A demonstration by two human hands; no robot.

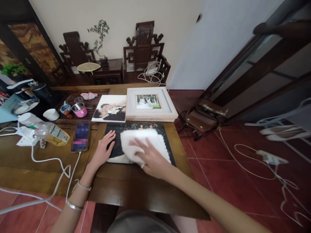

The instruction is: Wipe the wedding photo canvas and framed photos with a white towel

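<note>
— Grey clothing (143, 223) occupies the bottom centre of the head view; what enters to either side of it?

— Both my bare forearms: the left rises from the lower left with a silver bangle (74, 206), the right from the lower right.

— State of the hands?

— Both open. My left hand (105, 149) lies with fingers extended over the left edge of a dark photo print (118, 147), fingertips on its surface. My right hand (152, 158), which wears a ring, rests with fingers spread on top of a fluffy white cloth (157, 137).

— Position of print and cloth?

— Centre of the frame. The print lies flat on the wooden table (136, 186); the cloth lies on the print, covering much of its middle and right. Two pictured figures show just past the cloth's upper edge.

— Adjacent objects?

— Just beyond the print, upper centre, a pale picture frame (167, 103), with a canvas print (109, 108) beside it on the left. Centre left: a phone (81, 136), a bottle of yellowish liquid (54, 132) and, higher up, a pink mug (79, 110).

— Background?

— Upper centre: a dark carved chair (145, 42).
</note>
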